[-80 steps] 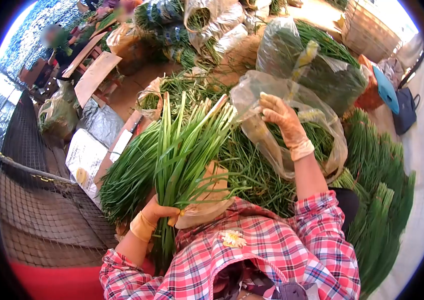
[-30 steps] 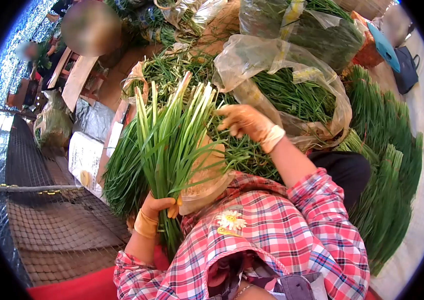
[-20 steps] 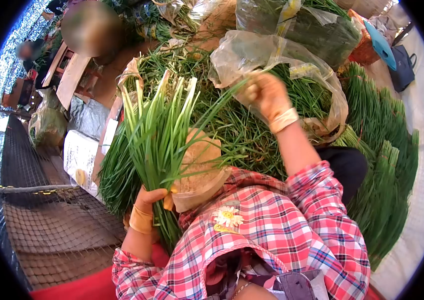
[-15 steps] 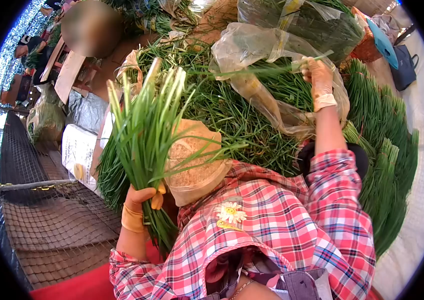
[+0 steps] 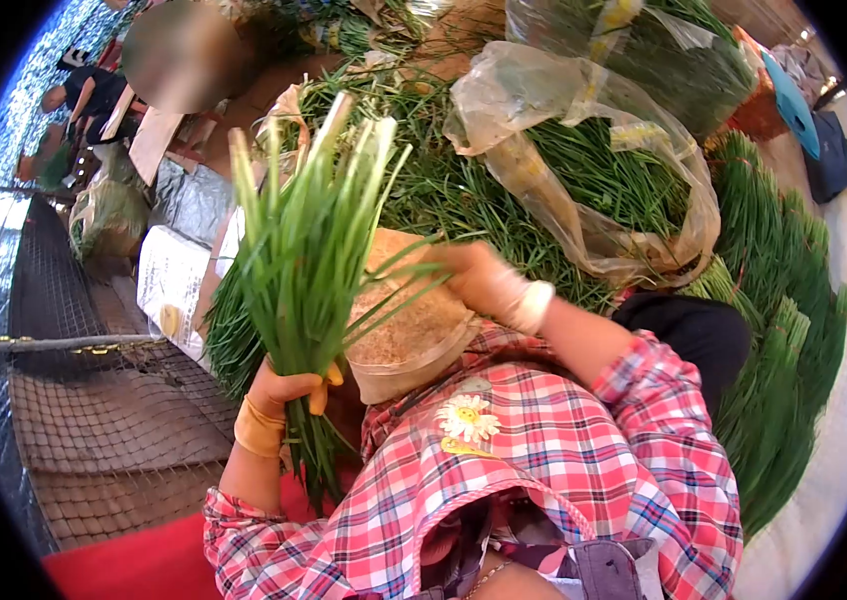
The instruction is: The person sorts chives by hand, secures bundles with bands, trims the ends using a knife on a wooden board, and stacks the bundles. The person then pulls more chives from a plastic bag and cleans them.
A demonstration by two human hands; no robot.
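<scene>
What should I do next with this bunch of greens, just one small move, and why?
I'd probably pinch the stray blades with the right grip and ease them free: they stick out sideways from the green bunch, close to that grip's blurred fingers, while the left grip holds the bunch round its lower part.

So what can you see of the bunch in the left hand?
The bunch is long, flat green blades with pale ends pointing up, slightly fanned. It stands roughly upright, gripped low by the left hand, its green lower part hanging below. Some blades stick out toward the right hand, which is blurred; I can't tell if they touch.
</scene>
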